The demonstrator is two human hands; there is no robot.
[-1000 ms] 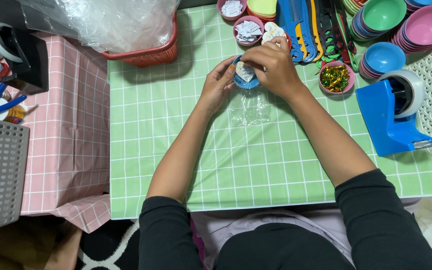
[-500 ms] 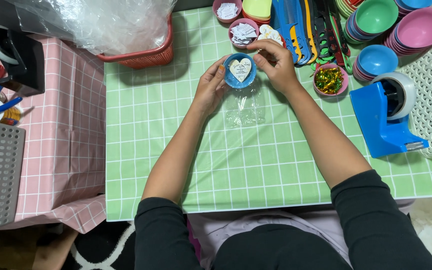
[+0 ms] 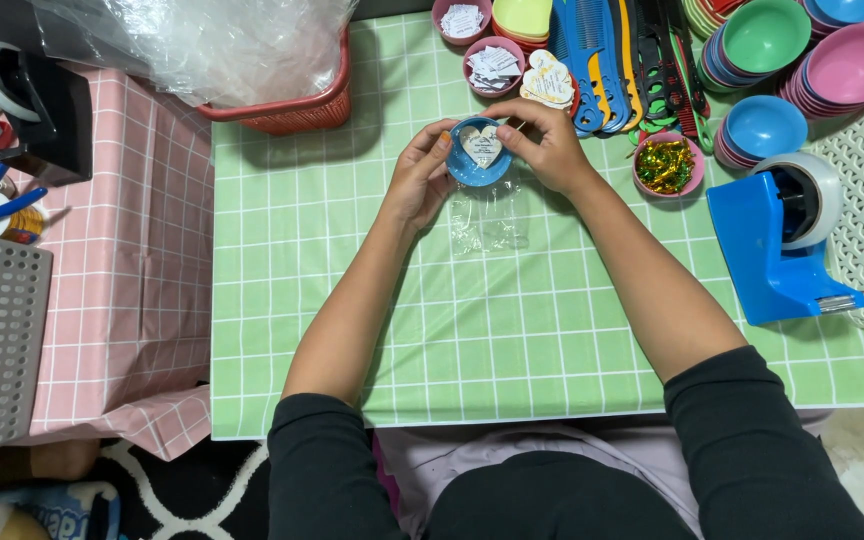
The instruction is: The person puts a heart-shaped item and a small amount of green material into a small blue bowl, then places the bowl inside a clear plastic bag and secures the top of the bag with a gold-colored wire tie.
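on green table, both hands hold blue bowl w/ heart card.

**Plastic, paper and foil on a wipe-clean bench**

The small round blue plastic bowl looks smooth and slightly glossy; the white heart-shaped paper card in it is matt. Below it, a clear plastic bag shines and crinkles. The green checked bench cover has a smooth, faintly sheened vinyl look. The blue plastic tape dispenser is glossy. Gold and green foil-wrapped sweets glitter in a pink plastic bowl. The red woven-look plastic basket holds filmy transparent sheeting.
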